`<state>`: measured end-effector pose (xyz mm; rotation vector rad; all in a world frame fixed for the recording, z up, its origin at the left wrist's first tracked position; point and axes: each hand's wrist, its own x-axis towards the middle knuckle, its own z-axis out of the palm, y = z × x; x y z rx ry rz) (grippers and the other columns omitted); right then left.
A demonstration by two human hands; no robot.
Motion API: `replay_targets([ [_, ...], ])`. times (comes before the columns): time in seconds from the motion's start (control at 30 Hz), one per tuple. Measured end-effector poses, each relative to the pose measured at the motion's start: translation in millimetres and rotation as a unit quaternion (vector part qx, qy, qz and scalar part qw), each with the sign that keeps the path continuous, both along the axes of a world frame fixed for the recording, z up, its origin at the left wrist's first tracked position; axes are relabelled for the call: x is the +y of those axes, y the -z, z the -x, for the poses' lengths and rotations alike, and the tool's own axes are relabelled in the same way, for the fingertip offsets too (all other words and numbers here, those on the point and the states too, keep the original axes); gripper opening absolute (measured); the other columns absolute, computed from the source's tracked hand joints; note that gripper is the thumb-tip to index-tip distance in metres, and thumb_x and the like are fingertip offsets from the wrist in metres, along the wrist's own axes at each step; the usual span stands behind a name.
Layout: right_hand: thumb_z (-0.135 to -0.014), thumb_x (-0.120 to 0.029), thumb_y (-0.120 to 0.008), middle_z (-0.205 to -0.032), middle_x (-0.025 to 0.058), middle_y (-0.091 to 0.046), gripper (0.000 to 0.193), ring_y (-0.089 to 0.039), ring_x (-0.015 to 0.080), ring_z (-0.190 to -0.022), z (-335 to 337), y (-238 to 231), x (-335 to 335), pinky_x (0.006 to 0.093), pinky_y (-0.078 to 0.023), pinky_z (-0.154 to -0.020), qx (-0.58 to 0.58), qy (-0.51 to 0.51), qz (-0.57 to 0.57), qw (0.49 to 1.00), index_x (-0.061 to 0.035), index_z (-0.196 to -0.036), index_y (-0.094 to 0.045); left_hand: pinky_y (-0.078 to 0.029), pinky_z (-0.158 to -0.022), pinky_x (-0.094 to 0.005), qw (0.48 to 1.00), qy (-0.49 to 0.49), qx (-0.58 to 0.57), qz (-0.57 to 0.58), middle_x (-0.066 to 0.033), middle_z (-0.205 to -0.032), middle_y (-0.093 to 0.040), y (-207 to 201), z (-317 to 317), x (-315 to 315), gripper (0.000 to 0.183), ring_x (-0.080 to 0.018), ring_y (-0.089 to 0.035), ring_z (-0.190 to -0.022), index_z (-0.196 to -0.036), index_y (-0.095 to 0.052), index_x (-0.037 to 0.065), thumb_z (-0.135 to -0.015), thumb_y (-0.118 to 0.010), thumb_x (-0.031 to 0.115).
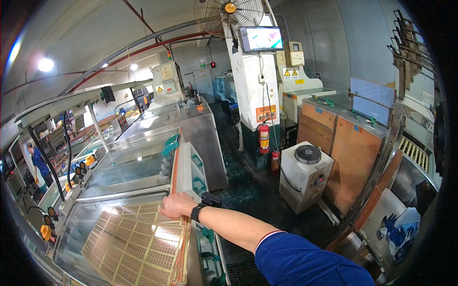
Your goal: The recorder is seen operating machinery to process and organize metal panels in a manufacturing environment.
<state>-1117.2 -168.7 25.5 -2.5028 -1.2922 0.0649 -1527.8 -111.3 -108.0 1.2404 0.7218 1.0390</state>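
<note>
My right hand (177,206) reaches in from the lower right, a dark watch on its wrist. Its fingers are curled down at the upper right corner of a stack of thin copper-coloured panels (129,243) marked with a yellowish grid. Whether they pinch a panel or the rim beneath is hidden. The panels lie overlapping and slightly fanned on a clear machine cover (71,248). Farther along stands another clear cover (129,174), with a teal handle (171,145) near its right edge. My left hand is out of view.
Right of the machine runs a dark green floor (253,209). A white cooling unit (305,176) stands there, with fire extinguishers (263,138) by the white pillar (248,71). Blue gloves (398,231) lie at the far right. Another person (40,162) stands far left.
</note>
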Motion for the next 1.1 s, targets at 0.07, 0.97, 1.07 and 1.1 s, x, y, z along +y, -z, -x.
replay_targets([
  [0.07,-0.095,-0.048,-0.046,-0.107,0.0226,-0.07,0.056,-0.067,0.0386,-0.101,-0.3,-2.0,-3.2,0.0479,-0.052,-0.088,0.002,0.001,0.002,1.0,0.0017,-0.11,-0.068,-0.037,-0.113,-0.0453,0.999,0.011,-0.006,-0.031,-0.0282,-0.139,-0.045,9.5,2.3,1.1,0.069,-0.0368,-0.046,-0.132,-0.138,-0.04,-0.011,-0.079,-0.074,-0.005],
  [0.97,-0.096,-0.052,-0.046,-0.119,0.0238,-0.063,0.058,-0.059,0.0418,-0.113,-1.6,14.4,28.8,0.0482,-0.046,-0.095,-0.053,0.01,0.049,0.997,-0.0009,-0.12,-0.059,-0.049,-0.08,-0.0264,0.973,-0.169,-0.064,0.142,-0.0049,-0.099,-0.068,-2.0,138.2,51.0,0.027,-0.0121,-0.061,-0.09,-0.117,-0.063,-0.006,-0.093,-0.059,0.006],
  [1.07,-0.096,-0.052,-0.046,-0.118,0.0241,-0.064,0.058,-0.059,0.0428,-0.111,-6.1,12.6,21.0,0.0496,-0.046,-0.094,-0.058,0.012,0.049,0.997,-0.001,-0.118,-0.06,-0.049,-0.078,-0.0253,0.952,-0.26,-0.079,0.139,-0.0076,-0.1,-0.068,1.3,212.9,44.2,0.034,-0.0128,-0.062,-0.089,-0.123,-0.06,-0.008,-0.091,-0.061,0.004],
  [1.1,-0.096,-0.052,-0.046,-0.117,0.0243,-0.064,0.057,-0.059,0.0429,-0.111,-7.7,13.5,19.8,0.0496,-0.046,-0.093,-0.067,0.013,0.044,0.997,-0.0009,-0.117,-0.06,-0.05,-0.081,-0.0264,0.961,-0.248,-0.057,0.106,-0.0088,-0.103,-0.068,-2.9,236.6,39.8,0.037,-0.0143,-0.064,-0.091,-0.127,-0.057,-0.008,-0.091,-0.06,0.004],
])
